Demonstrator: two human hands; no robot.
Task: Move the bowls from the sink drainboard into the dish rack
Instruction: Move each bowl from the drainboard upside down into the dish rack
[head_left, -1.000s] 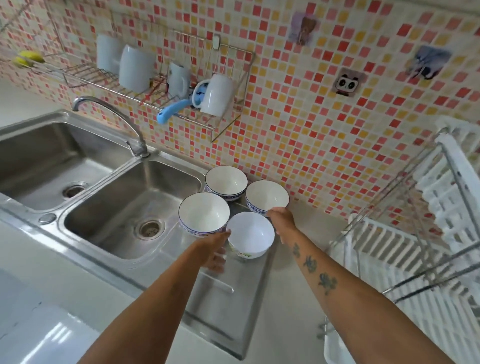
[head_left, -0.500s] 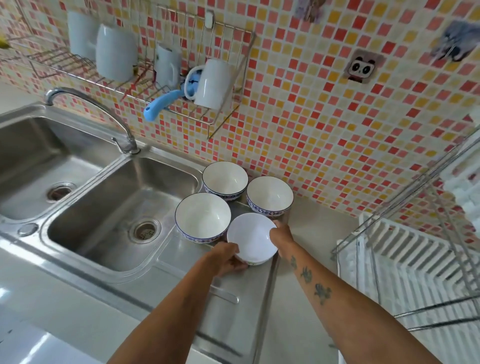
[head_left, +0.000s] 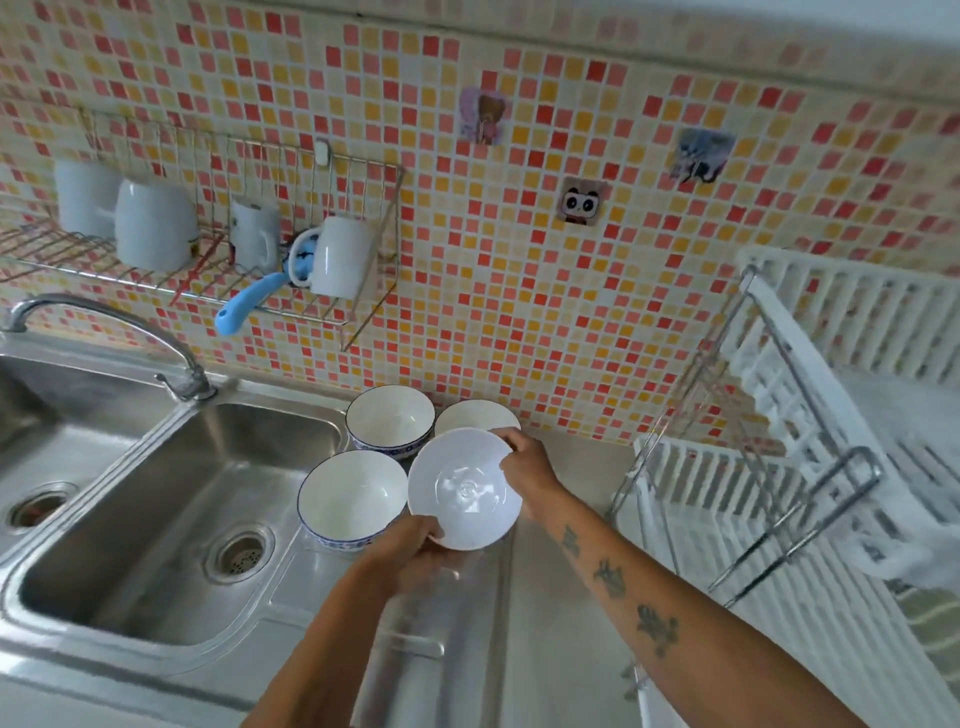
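Both hands, left hand and right hand, grip the plain white bowl, first one lifted. Three blue-rimmed white bowls just left of the hands on the steel drainboard; white slatted dish rack to their right looks empty.

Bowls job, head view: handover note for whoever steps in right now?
Left hand: fingers grip the near rim of the plain white bowl.
Right hand: fingers grip its far right rim. The bowl looks lifted off the drainboard and is tipped toward the camera.
Three blue-patterned bowls sit on the drainboard: front left, back left, and back right, partly hidden behind the held bowl.
Dish rack, at right, shows no bowls in the part in view.
Done: first bowl picked up.
Left: set it in the rack, then move the other three.
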